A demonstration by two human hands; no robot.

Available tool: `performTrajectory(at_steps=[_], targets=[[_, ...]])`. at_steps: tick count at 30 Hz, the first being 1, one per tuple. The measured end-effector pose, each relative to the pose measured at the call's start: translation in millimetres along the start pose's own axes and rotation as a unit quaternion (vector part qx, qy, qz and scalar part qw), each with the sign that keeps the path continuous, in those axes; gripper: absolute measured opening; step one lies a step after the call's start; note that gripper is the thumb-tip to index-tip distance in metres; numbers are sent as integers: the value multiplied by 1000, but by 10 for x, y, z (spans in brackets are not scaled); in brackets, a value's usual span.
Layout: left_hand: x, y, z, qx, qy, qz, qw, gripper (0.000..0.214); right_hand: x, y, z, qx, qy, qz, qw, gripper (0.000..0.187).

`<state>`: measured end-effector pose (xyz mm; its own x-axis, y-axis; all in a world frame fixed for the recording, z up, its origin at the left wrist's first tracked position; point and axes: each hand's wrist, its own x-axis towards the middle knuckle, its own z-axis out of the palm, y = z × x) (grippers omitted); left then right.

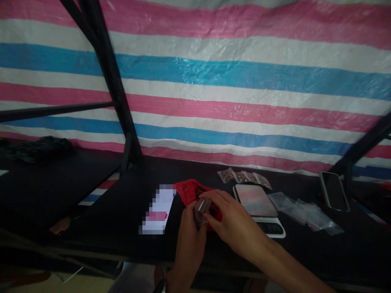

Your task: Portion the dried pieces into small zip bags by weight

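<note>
My left hand (191,230) is closed around a small clear plastic container (201,208), held low over the front of the black table. Reaching in from the right, my right hand (227,209) has its thumb and fingers pressed on the same container from above. Just behind both hands lies a red plastic bag (187,191), spread open with dark small pieces inside, partly hidden by my fingers. A flat digital scale (256,199) with a silver plate sits right beside my right hand, its front display partly covered by my wrist.
Several small clear bags filled with brownish pieces (241,176) lie behind the scale. Flat clear bags (308,211) overlap to its right. A phone (334,191) leans near the right post. A blurred white paper (159,209) lies left of my hands. Striped sheeting (229,106) hangs behind.
</note>
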<state>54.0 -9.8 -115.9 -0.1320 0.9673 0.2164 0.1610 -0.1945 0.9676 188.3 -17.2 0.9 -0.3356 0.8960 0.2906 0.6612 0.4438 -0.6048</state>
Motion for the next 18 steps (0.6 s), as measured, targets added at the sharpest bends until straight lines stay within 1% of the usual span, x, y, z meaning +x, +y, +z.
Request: performTrajectory(at_steps=[3, 6, 8, 9, 11, 13, 15, 18], targets=[[5, -4, -3, -4, 7, 11, 1000, 39, 7, 9, -4, -10, -4, -28, 1000, 42], [4, 25, -31, -5, 12, 9, 1000, 34, 40, 51, -13, -13, 37, -29, 999, 42], [7, 63, -65, -7, 25, -3, 1000, 32, 71, 100, -11, -36, 55, 7, 998, 42], [12, 85, -86, -7, 36, -12, 999, 33, 86, 128, -4, -52, 44, 38, 997, 42], [32, 133, -129, -4, 60, -36, 998, 38, 109, 180, 30, -84, -10, 112, 990, 41], [60, 176, -160, -4, 78, -56, 995, 41, 125, 211, 85, -107, -70, 172, 977, 38], [87, 209, -170, -11, 87, -66, 994, 42, 144, 219, 147, -137, -89, 198, 966, 37], [112, 232, -150, -34, 92, -72, 993, 43, 197, 221, 225, -192, -71, 204, 957, 38]])
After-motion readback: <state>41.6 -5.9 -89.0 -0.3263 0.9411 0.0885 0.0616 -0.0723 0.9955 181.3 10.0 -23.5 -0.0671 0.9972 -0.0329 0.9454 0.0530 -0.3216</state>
